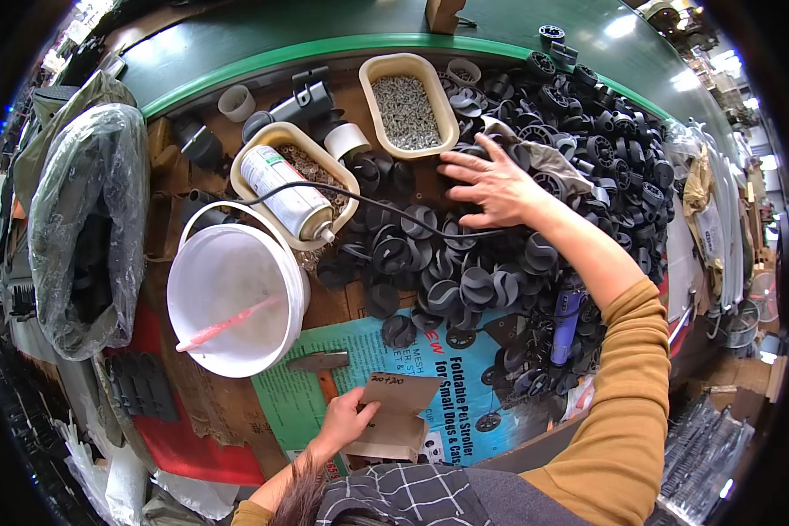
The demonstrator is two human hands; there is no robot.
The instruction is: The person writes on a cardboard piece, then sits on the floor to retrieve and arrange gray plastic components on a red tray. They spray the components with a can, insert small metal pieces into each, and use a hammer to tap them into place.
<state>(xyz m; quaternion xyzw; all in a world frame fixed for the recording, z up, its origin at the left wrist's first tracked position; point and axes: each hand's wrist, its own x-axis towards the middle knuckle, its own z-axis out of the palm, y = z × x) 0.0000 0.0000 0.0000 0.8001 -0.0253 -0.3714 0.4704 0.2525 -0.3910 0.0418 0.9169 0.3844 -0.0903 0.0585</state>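
Here, in the head view, the left hand [346, 422] grips one creased brown piece of cardboard [405, 394], dark handwriting on it, above a printed green-and-blue sheet [302, 412]. The right hand [491, 186], fingers spread apart, is at the heap of black parts [475, 285], too many to count. One hammer [320, 361] lies just beyond the left hand; two cream tubs [367, 83], one bearing a labelled can [287, 193], stand left of the right.

Observed at far side: glossy dark-green tabletop [324, 19], bright-green edging [394, 39], white light reflections [621, 25]. Noted at far right: bright lights [728, 63].
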